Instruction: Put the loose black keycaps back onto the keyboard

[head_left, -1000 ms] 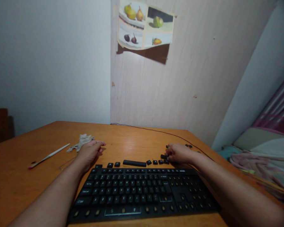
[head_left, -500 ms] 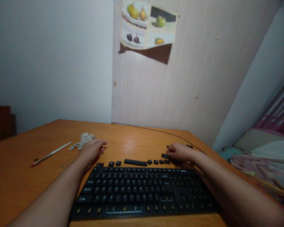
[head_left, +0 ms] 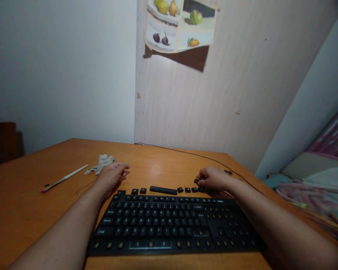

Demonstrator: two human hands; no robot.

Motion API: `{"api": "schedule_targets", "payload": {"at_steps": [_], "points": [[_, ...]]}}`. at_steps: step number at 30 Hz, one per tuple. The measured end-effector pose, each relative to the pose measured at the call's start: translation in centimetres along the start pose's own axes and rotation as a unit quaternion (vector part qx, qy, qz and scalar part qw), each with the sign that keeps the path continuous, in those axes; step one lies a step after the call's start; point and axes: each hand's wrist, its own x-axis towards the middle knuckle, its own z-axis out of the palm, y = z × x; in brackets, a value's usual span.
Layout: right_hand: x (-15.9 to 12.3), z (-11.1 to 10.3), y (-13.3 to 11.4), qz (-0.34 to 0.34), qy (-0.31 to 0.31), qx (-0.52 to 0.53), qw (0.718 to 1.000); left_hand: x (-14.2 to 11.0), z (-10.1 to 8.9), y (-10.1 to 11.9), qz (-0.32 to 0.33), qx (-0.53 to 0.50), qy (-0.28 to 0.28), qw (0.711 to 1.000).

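Note:
A black keyboard (head_left: pixel 163 221) lies across the front of the desk, with bare sockets along its bottom row and on its right side. My left hand (head_left: pixel 112 176) rests on the desk beyond its left end, fingers loosely stretched and apart, holding nothing. It is beside a crumpled grey cloth (head_left: pixel 104 162). Behind the keyboard's right part, my right hand (head_left: pixel 212 177) has its fingers closed on a black keycap (head_left: pixel 196 181). Loose keycaps (head_left: pixel 187 190) and a long space bar (head_left: pixel 163 190) lie in a row along the keyboard's back edge.
A white stick with a pink end (head_left: pixel 64 178), probably a brush, lies at the left near a small dark piece (head_left: pixel 47 185). Behind my right hand runs a black cable (head_left: pixel 186 151); a few keycaps (head_left: pixel 228 172) lie near it. A wall stands behind the desk (head_left: pixel 154 161).
My right hand has gripped the keycap and shifted it slightly, tilting it at the fingertips. My left hand keeps its place by the cloth. The view has shifted a little.

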Motion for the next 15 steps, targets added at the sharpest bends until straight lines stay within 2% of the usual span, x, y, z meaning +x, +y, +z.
{"api": "schedule_targets", "payload": {"at_steps": [3,15], "points": [[-0.24,-0.11,-0.14,0.011,-0.004,-0.008,1.0,0.23,-0.05,-0.23,0.002,-0.041,-0.013,0.999],[-0.42,0.06,-0.21,0.025,-0.012,0.029,0.999,0.74,-0.12,-0.85,-0.013,-0.053,-0.019,0.998]]}}
